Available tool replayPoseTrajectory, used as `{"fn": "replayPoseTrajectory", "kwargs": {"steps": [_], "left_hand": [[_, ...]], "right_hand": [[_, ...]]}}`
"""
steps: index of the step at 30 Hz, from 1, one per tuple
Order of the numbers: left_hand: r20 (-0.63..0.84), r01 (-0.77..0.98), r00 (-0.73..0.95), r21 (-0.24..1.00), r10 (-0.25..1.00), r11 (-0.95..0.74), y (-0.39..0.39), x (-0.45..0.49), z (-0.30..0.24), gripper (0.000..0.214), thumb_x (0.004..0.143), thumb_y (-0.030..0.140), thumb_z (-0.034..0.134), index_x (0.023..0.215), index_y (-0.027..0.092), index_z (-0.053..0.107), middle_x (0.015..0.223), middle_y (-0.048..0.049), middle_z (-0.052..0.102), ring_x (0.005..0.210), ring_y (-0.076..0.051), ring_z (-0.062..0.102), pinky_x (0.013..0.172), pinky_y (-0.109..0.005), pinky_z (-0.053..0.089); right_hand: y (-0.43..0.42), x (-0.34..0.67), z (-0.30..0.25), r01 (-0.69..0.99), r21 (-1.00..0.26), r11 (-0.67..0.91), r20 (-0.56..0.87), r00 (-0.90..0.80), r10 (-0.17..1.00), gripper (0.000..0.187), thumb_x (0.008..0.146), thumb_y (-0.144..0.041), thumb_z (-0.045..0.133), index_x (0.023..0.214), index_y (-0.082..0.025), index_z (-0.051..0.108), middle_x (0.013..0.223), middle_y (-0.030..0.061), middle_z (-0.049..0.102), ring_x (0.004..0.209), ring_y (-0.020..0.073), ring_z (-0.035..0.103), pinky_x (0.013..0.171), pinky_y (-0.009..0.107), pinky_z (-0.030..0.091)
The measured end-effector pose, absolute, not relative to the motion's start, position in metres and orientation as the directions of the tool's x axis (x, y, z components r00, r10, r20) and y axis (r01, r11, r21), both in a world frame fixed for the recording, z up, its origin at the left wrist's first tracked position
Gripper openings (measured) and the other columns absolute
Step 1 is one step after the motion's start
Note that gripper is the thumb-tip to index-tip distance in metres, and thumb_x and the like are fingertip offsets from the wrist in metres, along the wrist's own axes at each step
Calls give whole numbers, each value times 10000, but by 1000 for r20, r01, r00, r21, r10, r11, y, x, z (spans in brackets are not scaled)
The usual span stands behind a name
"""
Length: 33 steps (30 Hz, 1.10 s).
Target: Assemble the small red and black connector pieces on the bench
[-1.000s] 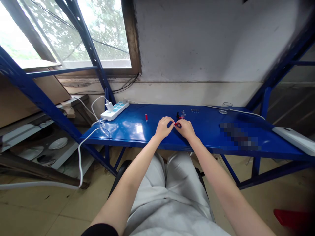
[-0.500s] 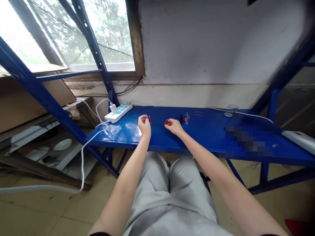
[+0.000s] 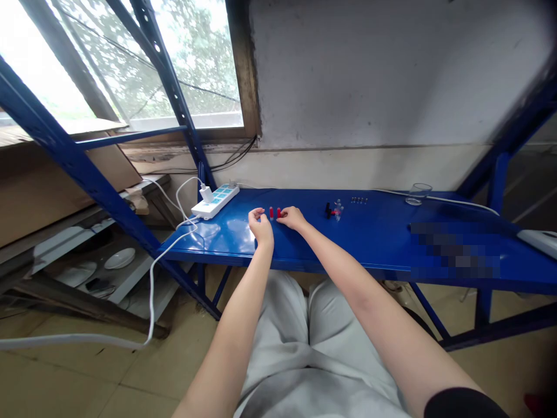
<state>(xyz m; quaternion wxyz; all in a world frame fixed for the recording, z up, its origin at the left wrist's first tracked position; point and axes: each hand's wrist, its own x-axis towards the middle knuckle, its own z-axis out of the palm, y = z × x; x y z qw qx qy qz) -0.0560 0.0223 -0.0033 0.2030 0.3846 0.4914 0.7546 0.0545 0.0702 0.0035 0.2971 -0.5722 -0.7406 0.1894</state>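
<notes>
Work seems partway: two small red pieces stand side by side between the hands. The right hand pinches one at its fingertips; the left hand curls loosely beside them, grasping nothing. Right of the hands, a black-and-red cluster waits untouched on the blue shelf. Leftward, a power strip lies below a window.
</notes>
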Motion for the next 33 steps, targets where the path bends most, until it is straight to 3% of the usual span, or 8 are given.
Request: {"fn": "replayPoseTrajectory", "kwargs": {"steps": [11,15,19,21,23,27,30,33], "left_hand": [[369,67,-623,904,690,-423,21,-55,-3,181,705,90,435,836,176,525,840,-23,584,791,-114,543,790,-274,431],[380,76,-626,899,681,-432,20,-54,-2,174,715,92,435,842,173,521,846,-27,587,798,-117,541,791,-275,428],[485,189,-577,862,657,-470,8,-50,4,181,744,87,421,870,175,518,880,-37,588,804,-124,543,758,-268,421],[606,304,-470,794,642,-527,0,-43,8,166,774,105,419,877,180,527,895,-45,583,823,-135,542,763,-277,422],[723,397,-301,688,621,-608,-7,-31,12,154,805,129,409,867,185,538,895,-51,581,859,-151,541,802,-298,422],[795,441,87,509,600,-739,-12,4,15,218,811,106,384,928,193,546,911,-59,601,881,-165,544,823,-321,430],[696,539,322,423,642,-728,-7,32,10,344,780,96,409,1087,203,521,1071,-89,584,974,-217,523,831,-381,425],[564,672,392,364,727,-644,3,52,2,489,778,124,420,1260,210,419,1211,-128,514,1041,-274,485,820,-437,414]], "right_hand": [[69,48,3,770,-584,258,220,-155,963,121,685,-287,647,749,-184,644,807,47,683,756,172,621,635,236,425],[62,54,7,783,-552,287,235,-185,954,216,691,-303,645,859,-168,636,819,54,670,743,171,605,643,249,422],[34,81,19,742,-490,457,437,-245,866,189,779,-299,541,905,-179,615,758,38,646,730,164,586,663,257,418],[17,105,26,723,-432,539,621,-195,759,196,838,-306,451,873,-189,604,797,52,636,765,159,576,724,264,416],[4,135,31,731,-462,502,736,0,677,253,866,-356,398,862,-179,578,800,70,613,717,154,561,700,269,421],[-2,190,27,693,-633,346,751,441,491,318,886,-393,312,915,-154,520,773,71,568,698,159,540,661,282,418],[3,213,15,653,-723,225,648,529,549,268,853,-349,349,904,-151,522,771,72,575,690,164,531,661,286,417],[8,218,5,696,-717,51,528,494,691,198,779,-279,412,806,-161,569,794,89,603,761,198,535,703,315,411]]}}
